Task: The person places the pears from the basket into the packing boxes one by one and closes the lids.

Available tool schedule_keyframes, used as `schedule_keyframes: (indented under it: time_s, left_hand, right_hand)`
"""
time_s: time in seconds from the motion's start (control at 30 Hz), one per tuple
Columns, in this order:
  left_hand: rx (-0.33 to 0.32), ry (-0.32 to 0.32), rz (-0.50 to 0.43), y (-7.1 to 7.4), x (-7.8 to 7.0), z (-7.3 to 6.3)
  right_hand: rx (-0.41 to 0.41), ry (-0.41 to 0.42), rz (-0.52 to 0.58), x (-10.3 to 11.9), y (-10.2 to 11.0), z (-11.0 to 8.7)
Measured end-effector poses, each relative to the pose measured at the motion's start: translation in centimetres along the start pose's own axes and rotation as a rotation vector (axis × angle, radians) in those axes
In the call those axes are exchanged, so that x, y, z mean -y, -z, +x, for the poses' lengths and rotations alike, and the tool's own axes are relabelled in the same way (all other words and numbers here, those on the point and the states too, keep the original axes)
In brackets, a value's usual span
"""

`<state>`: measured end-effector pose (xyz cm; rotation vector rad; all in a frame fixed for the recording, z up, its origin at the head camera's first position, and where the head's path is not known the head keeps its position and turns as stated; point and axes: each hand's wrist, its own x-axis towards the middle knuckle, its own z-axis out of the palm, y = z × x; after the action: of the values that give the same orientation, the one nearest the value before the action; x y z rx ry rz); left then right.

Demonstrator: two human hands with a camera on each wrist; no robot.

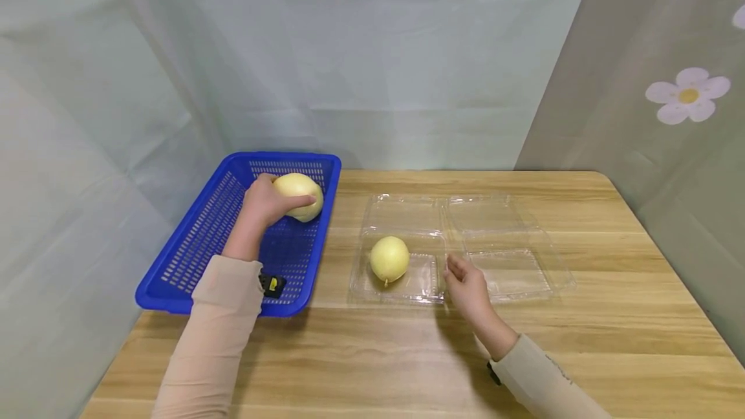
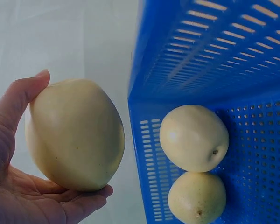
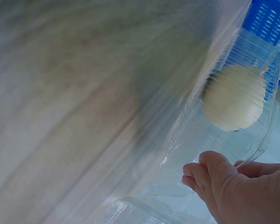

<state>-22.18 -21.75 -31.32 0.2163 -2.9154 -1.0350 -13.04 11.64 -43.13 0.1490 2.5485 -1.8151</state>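
My left hand [image 1: 268, 202] grips a pale yellow pear [image 2: 77, 135] above the blue basket [image 1: 145, 290], thumb on one side and fingers on the other. Two more pears, an upper one [image 2: 194, 138] and a lower one [image 2: 197, 198], touch each other inside the basket in the left wrist view. A pear [image 1: 389, 258] with a short stem sits in the left side of a clear plastic container [image 1: 421, 277], whose lid is folded back. My right hand [image 1: 470, 290] pinches that container's right edge between thumb and fingers.
A second clear plastic container [image 1: 509, 271], lid also folded back, lies just right of the first on the wooden table [image 1: 372, 361]. The basket stands at the table's left edge. Curtains [image 1: 407, 63] hang behind the table and along both sides.
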Motion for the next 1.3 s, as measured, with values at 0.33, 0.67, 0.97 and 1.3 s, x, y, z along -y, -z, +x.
schedule_keyframes:
  time_s: [0.33, 0.67, 0.97, 1.3]
  left_hand:
    - [0.015, -0.03, -0.039, -0.3, -1.4, -0.5]
    - [0.089, -0.055, -0.128, -1.2, -2.5, -0.8]
    - [0.171, -0.062, -0.214, -1.8, -3.6, -1.2]
    - [0.23, -0.105, -0.249, -2.5, -5.0, -1.6]
  right_hand:
    - [0.007, -0.006, 0.013, -0.1, 0.2, 0.1]
    - [-0.004, 0.001, 0.02, -0.3, 0.2, 0.3]
    - [-0.012, -0.009, 0.009, -0.4, 0.1, 0.2]
    - [-0.017, 0.019, 0.013, -0.3, -0.1, 0.5]
